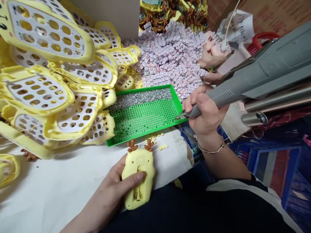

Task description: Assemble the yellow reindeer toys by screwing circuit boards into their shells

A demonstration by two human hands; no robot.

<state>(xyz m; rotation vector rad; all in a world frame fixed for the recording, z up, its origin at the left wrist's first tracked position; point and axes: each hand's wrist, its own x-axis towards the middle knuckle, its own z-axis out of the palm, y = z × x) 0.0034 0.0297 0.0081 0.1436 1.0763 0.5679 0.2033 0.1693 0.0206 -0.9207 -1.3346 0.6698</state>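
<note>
My left hand point(109, 187) is closed around a yellow toy phone point(145, 166) with brown antlers, its back facing up and the thumb across the open battery compartment. In my right hand point(206, 113) is a grey electric screwdriver point(225, 90), gripped near its front. The screwdriver's bit points down and left at the right end of a green perforated tray point(145, 121). Small silver screws point(143, 98) lie heaped along the tray's far side. Whether the bit carries a screw is too small to tell.
Yellow toy shells point(55, 81) with white perforated panels are stacked at left. Behind the tray spreads a heap of small pale keypads point(170, 48), with another person's hand point(211, 51) at its right edge. Small yellow pieces point(155, 139) lie on the white table covering point(73, 181).
</note>
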